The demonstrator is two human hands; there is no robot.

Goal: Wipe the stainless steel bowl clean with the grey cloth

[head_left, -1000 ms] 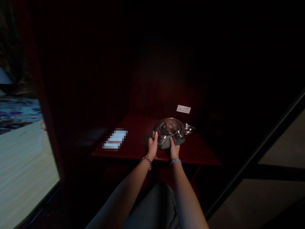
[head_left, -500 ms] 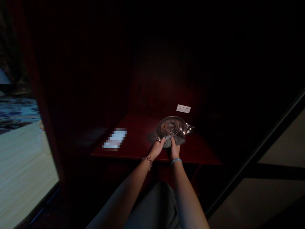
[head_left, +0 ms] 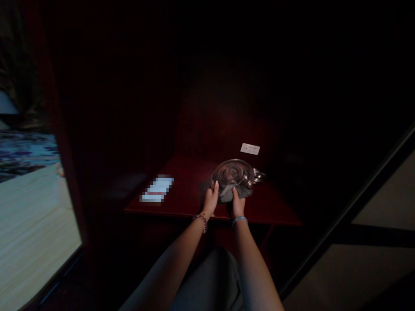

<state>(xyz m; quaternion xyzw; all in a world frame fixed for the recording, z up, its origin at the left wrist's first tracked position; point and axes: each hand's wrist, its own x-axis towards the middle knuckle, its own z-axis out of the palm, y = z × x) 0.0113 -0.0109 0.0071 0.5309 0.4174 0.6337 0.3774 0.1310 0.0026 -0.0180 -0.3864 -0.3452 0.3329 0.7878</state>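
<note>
A round, shiny metal pot lid or shallow basin (head_left: 231, 172), I cannot tell which, is held tilted above the dark red desk (head_left: 184, 170). My left hand (head_left: 211, 199) grips its lower left rim, the thumb lying up over the edge. At the lower right, my right hand (head_left: 238, 202) is closed on a grey cloth (head_left: 228, 194) bunched against the same rim, thumb on top. The fingers of both hands are mostly hidden under the metal and the cloth. Partly behind the round piece, another shiny metal item (head_left: 259, 176) rests on the desk.
A blurred-out whitish rectangle (head_left: 157, 189) lies on the left of the desk. On the back wall sits a white socket plate (head_left: 250, 149). Dark panels enclose the desk, and a pale wooden surface (head_left: 35, 229) stands at far left. A slanted dark edge runs at right.
My left hand has shifted slightly left along the rim, its thumb now pointing further up. My right hand keeps its hold on the cloth at nearly the same spot.
</note>
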